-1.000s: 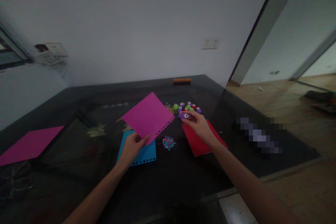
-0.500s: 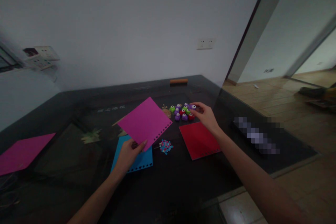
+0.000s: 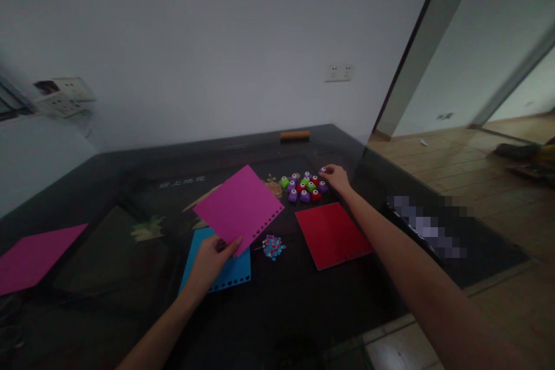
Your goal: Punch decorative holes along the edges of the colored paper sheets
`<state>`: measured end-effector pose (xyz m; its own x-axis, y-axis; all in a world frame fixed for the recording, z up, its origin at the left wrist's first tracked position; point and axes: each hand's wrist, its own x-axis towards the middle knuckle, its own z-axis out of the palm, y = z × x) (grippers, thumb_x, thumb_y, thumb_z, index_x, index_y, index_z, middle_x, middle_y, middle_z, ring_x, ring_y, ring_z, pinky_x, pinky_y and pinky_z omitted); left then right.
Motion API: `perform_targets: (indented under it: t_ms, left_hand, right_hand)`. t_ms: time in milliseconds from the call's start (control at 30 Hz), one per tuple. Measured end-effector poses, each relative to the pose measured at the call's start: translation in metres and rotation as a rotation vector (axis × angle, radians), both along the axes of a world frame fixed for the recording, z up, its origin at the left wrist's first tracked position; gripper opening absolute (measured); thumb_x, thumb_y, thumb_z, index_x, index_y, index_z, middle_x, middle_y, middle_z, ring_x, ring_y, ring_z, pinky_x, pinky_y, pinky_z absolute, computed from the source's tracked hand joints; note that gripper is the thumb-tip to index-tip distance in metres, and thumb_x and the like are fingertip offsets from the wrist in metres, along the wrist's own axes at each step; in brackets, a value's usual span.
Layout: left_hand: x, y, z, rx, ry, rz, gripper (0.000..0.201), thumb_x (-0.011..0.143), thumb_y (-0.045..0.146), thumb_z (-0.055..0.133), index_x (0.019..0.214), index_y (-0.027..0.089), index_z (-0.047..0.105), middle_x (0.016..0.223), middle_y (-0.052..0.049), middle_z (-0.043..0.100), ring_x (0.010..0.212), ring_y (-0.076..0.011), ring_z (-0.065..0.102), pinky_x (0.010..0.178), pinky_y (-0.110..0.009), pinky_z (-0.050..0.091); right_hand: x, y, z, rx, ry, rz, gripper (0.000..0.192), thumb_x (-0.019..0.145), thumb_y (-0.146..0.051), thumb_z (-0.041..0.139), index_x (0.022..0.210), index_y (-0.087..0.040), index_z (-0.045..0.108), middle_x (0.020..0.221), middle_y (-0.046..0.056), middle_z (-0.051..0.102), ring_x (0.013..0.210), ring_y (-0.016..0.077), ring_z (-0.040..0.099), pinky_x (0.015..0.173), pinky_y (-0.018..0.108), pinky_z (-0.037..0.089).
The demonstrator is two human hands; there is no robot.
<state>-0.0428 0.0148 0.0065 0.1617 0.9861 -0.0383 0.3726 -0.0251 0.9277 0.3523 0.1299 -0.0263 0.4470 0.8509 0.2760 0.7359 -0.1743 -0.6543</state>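
We see a dark glass-topped table (image 3: 108, 185) filling most of the view, with a second magenta sheet (image 3: 34, 257) lying flat near its left edge and a brown block (image 3: 295, 135) at its far edge. Near the middle, our left hand (image 3: 212, 263) pinches the near corner of a magenta paper sheet (image 3: 238, 207) between thumb and fingers and holds it tilted above the table; a row of small punched holes runs along its right edge. Under that hand lies a blue paper sheet (image 3: 225, 269), flat, also punched along its near edge. To the right lies a red paper sheet (image 3: 332, 234), flat, with holes along its near edge. Between the blue and red sheets sits a small heap of punched paper bits (image 3: 272, 245), blue and red, loose on the table. Beyond the red sheet stands a cluster of small craft punches (image 3: 303, 187), purple, green and red, close together. Our right hand (image 3: 335, 176) reaches to the far right end of that cluster, its fingertips closed on a purple punch (image 3: 322, 171) resting on the table.
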Motion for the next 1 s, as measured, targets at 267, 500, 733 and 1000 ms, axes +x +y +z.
perform_targets:
  t_ms: [267, 500, 733, 1000]
  left_hand:
    - [-0.002, 0.000, -0.002, -0.006, -0.003, -0.030, 0.032, 0.064, 0.046, 0.064, 0.065, 0.014, 0.061, 0.057, -0.003, 0.061, 0.053, -0.0168, 0.055, 0.051, -0.028, 0.045]
    - [-0.001, -0.001, -0.005, 0.005, -0.004, -0.034, 0.032, 0.064, 0.045, 0.065, 0.068, 0.014, 0.062, 0.061, -0.004, 0.063, 0.055, -0.0169, 0.056, 0.053, -0.028, 0.045]
    - [0.007, -0.005, 0.000, -0.009, -0.003, -0.046, 0.032, 0.060, 0.047, 0.066, 0.057, 0.016, 0.059, 0.049, -0.001, 0.057, 0.049, -0.0155, 0.053, 0.048, -0.026, 0.043]
    - [0.017, -0.011, 0.001, -0.039, 0.027, -0.174, 0.032, 0.061, 0.047, 0.067, 0.061, 0.016, 0.062, 0.048, 0.001, 0.055, 0.048, -0.0141, 0.049, 0.046, -0.023, 0.039]
  right_hand:
    - [0.004, 0.008, -0.011, -0.042, -0.107, 0.057, 0.019, 0.067, -0.025, 0.068, 0.083, -0.016, 0.069, 0.083, 0.009, 0.069, 0.079, 0.0196, 0.063, 0.075, 0.031, 0.045]
    - [0.003, -0.002, -0.007, -0.025, -0.102, 0.055, 0.025, 0.070, -0.028, 0.066, 0.090, -0.014, 0.068, 0.087, 0.009, 0.068, 0.080, 0.0186, 0.062, 0.075, 0.031, 0.045]
    - [-0.007, -0.042, 0.010, 0.149, 0.001, 0.085, 0.026, 0.073, -0.031, 0.062, 0.090, -0.013, 0.067, 0.090, 0.009, 0.066, 0.082, 0.0182, 0.059, 0.078, 0.032, 0.045]
    - [-0.036, -0.115, 0.029, 0.220, 0.217, 0.271, 0.021, 0.075, -0.032, 0.058, 0.086, -0.017, 0.067, 0.090, 0.007, 0.067, 0.085, 0.0198, 0.061, 0.077, 0.034, 0.046]
